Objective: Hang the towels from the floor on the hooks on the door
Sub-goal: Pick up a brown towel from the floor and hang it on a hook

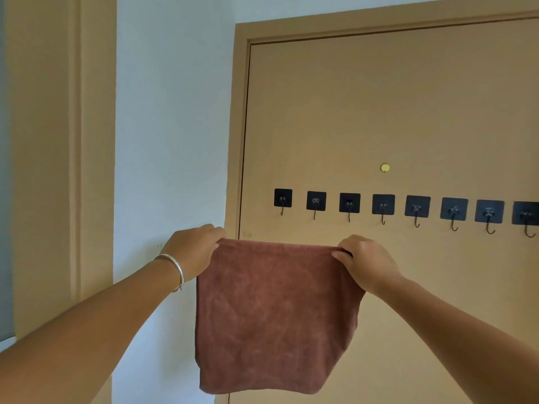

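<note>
A reddish-brown towel (274,313) hangs stretched flat between my two hands, in front of the tan door (379,112). My left hand (194,252) pinches its top left corner and my right hand (366,263) pinches its top right corner. Its top edge is level and lies a little below a row of several black square stick-on hooks (383,207) that runs across the door. The leftmost hook (283,199) is just above the towel's top edge. All the hooks are bare. The floor is out of view.
The door frame (237,141) stands just left of the hooks, with a white wall (172,126) beside it and another tan frame (87,141) at the far left. A small brass peephole (385,167) sits above the hooks.
</note>
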`<state>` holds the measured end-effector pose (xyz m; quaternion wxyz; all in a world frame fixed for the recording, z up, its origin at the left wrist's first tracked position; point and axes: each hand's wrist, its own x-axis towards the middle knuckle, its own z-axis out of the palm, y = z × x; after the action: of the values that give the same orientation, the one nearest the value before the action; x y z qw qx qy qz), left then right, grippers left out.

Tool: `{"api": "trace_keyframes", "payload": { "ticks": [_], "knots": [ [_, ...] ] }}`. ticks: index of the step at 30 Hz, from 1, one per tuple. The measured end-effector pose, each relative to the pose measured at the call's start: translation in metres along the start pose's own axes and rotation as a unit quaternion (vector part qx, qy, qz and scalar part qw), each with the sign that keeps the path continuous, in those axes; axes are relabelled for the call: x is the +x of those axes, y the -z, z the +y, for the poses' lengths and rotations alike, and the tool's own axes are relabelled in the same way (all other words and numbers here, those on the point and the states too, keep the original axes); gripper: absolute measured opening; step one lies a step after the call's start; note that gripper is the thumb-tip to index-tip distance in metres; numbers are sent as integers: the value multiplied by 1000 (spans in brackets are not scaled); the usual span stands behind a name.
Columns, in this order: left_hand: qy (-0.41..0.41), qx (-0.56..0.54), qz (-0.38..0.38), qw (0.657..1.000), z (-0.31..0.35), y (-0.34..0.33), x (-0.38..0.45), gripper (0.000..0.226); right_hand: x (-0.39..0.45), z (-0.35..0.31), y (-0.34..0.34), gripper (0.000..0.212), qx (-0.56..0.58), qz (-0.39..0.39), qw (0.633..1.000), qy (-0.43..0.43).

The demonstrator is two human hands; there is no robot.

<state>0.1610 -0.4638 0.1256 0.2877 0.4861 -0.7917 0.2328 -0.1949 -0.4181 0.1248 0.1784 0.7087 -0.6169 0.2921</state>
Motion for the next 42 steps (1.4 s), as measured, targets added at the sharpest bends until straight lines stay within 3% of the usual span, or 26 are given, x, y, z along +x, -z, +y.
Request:
{"api": "trace_keyframes", "payload": {
  "ticks": [4, 8, 15, 17, 20, 23, 27, 30, 34, 38, 42],
  "knots": [
    [-90, 42, 7, 995, -10, -27, 29, 43, 46, 9, -36, 24, 25, 16, 999, 14],
    [-195, 145, 21, 970, -24, -53, 69, 43, 95, 16, -66, 24, 24, 31, 998, 48],
    [-173, 150, 28, 973, -52, -103, 151, 59, 170, 37, -101, 20, -31, -14, 981, 191],
    [-142, 144, 4, 979, -55, -117, 169, 58, 187, 38, -109, 38, -47, -32, 980, 192],
    [-107, 130, -31, 985, -56, -138, 194, 65, 209, 39, -121, 43, -89, -40, 983, 158],
    [-97, 134, -37, 985, -54, -159, 222, 43, 229, 41, -131, 46, -142, -38, 980, 137],
    [-84, 85, -5, 993, -49, -184, 249, 58, 252, 37, -135, 45, -206, -37, 974, 85],
    [-55, 71, -55, 994, -44, -188, 264, 40, 259, 31, -139, 43, -235, -51, 970, 44],
    [-83, 133, -90, 983, -45, -202, 282, 64, 263, 25, -150, 35, -267, -77, 960, 11],
    [-76, 17, -79, 994, -53, -227, 275, 51, 260, 20, -168, 33, -285, -93, 954, -14],
    [-75, -54, -72, 993, -58, -257, 269, 64, 248, 17, -196, 37, -258, -108, 960, -31]
  ]
}}
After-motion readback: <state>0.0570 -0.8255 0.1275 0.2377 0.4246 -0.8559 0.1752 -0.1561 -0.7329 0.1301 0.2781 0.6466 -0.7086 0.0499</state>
